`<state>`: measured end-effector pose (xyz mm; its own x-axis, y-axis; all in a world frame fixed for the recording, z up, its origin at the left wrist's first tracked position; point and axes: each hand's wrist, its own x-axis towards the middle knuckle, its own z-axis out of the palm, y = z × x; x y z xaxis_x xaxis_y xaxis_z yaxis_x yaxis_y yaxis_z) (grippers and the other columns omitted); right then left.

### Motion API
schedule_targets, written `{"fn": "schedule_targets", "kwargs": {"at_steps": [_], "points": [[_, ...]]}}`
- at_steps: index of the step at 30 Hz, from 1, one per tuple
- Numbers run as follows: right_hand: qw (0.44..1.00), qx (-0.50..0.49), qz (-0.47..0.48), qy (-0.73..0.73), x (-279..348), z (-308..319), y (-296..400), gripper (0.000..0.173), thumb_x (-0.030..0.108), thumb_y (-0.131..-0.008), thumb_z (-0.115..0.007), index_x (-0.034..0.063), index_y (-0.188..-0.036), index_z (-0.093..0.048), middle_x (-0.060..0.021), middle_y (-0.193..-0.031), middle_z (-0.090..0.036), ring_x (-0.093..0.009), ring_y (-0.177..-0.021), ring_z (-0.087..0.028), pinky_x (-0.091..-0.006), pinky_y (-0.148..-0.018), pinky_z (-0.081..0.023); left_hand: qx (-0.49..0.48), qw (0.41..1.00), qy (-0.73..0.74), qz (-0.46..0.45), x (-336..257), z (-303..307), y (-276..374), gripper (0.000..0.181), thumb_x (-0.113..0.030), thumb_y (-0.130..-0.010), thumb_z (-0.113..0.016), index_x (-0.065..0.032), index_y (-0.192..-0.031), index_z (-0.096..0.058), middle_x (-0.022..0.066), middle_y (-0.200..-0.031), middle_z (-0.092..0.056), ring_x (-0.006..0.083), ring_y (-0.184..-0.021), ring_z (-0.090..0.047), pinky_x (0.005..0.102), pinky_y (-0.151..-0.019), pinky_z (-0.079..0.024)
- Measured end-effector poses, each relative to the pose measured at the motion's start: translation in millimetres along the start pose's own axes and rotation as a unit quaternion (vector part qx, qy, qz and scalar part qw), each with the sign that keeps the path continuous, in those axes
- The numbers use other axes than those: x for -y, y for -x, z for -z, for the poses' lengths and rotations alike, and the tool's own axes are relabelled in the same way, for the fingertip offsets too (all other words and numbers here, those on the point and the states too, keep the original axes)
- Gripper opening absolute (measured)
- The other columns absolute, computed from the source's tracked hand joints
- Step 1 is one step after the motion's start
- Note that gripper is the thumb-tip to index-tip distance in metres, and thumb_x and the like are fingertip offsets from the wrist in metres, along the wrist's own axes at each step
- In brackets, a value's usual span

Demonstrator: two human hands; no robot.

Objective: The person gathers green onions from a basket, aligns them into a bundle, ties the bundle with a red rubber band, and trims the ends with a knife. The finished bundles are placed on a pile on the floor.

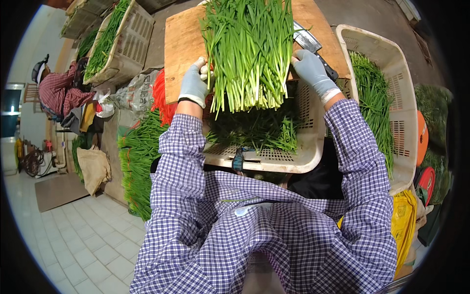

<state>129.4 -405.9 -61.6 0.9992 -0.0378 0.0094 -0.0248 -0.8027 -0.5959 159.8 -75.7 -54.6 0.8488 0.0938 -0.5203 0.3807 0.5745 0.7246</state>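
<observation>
A broad bunch of garlic chives [253, 55] lies on a wooden board [183, 47], its pale cut ends hanging over the near edge. My left hand [194, 81], in a grey-coated glove, grips the bunch's left side; a bit of red shows by the fingers. On the opposite side, my right hand [312, 71], gloved alike, holds the right edge with its fingertips. A kitchen knife [310, 42] with a black handle rests on the board just beyond the right hand. Below the board, a white plastic crate [308, 158] holds loose green leaves [257, 132].
Another crate [404, 110] of chives stands at right, beside a yellow bag [402, 228]. Tied chive bundles [137, 165] and red plastic strips [161, 97] lie at left. Farther left are a chive-filled crate [128, 40] and a seated person [60, 84] in a checked shirt.
</observation>
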Motion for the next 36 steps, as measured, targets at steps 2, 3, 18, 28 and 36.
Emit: {"fn": "schedule_targets", "kwargs": {"at_steps": [2,3,18,28,36], "points": [[1.000,-0.021,-0.005,-0.004,0,1,4,0.027,0.028,-0.092,-0.057,0.0068,-0.099,-0.072,-0.0203,-0.096,-0.071,-0.038,-0.091,-0.067,-0.0452,-0.082,-0.052,0.017,0.998,-0.036,-0.057,3,9,-8,0.013,-0.016,-0.099,-0.057,-0.0114,-0.087,-0.058,-0.0044,-0.061,-0.045,0.0078,-0.048,-0.037,0.0229,-0.051,-0.040],[0.999,-0.031,-0.012,-0.005,0,2,8,0.027,0.028,-0.092,-0.057,0.0072,-0.100,-0.072,-0.0201,-0.097,-0.071,-0.038,-0.091,-0.067,-0.0451,-0.082,-0.052,0.087,0.992,-0.054,-0.073,-4,10,-3,0.012,-0.016,-0.097,-0.059,-0.0086,-0.089,-0.061,-0.0039,-0.061,-0.046,0.0081,-0.048,-0.040,0.0241,-0.051,-0.043],[0.978,0.145,0.108,-0.105,116,11,-10,0.025,0.027,-0.090,-0.068,0.0020,-0.089,-0.068,-0.0155,-0.083,-0.068,-0.028,-0.081,-0.067,-0.0381,-0.075,-0.051,0.104,0.923,-0.314,-0.197,-2,-80,42,0.007,-0.009,-0.089,-0.069,-0.0025,-0.085,-0.068,-0.0005,-0.066,-0.060,0.0072,-0.054,-0.051,0.0230,-0.051,-0.040],[0.924,0.247,0.014,-0.291,139,3,-4,0.017,0.019,-0.095,-0.063,0.0029,-0.088,-0.062,-0.0023,-0.079,-0.065,-0.009,-0.070,-0.059,-0.0253,-0.065,-0.048,-0.058,0.743,-0.557,-0.367,42,-41,55,0.016,-0.017,-0.089,-0.062,-0.0039,-0.081,-0.060,0.0159,-0.069,-0.061,0.0303,-0.064,-0.060,0.0412,-0.060,-0.046],[0.952,0.202,0.074,-0.219,165,-11,-2,0.013,0.009,-0.089,-0.070,0.0013,-0.096,-0.064,0.0009,-0.080,-0.061,-0.008,-0.074,-0.056,-0.0242,-0.069,-0.048,0.096,0.951,-0.234,-0.175,10,-19,52,0.010,-0.013,-0.094,-0.063,-0.0035,-0.091,-0.065,-0.0034,-0.074,-0.058,0.0049,-0.063,-0.048,0.0213,-0.057,-0.039]]}}
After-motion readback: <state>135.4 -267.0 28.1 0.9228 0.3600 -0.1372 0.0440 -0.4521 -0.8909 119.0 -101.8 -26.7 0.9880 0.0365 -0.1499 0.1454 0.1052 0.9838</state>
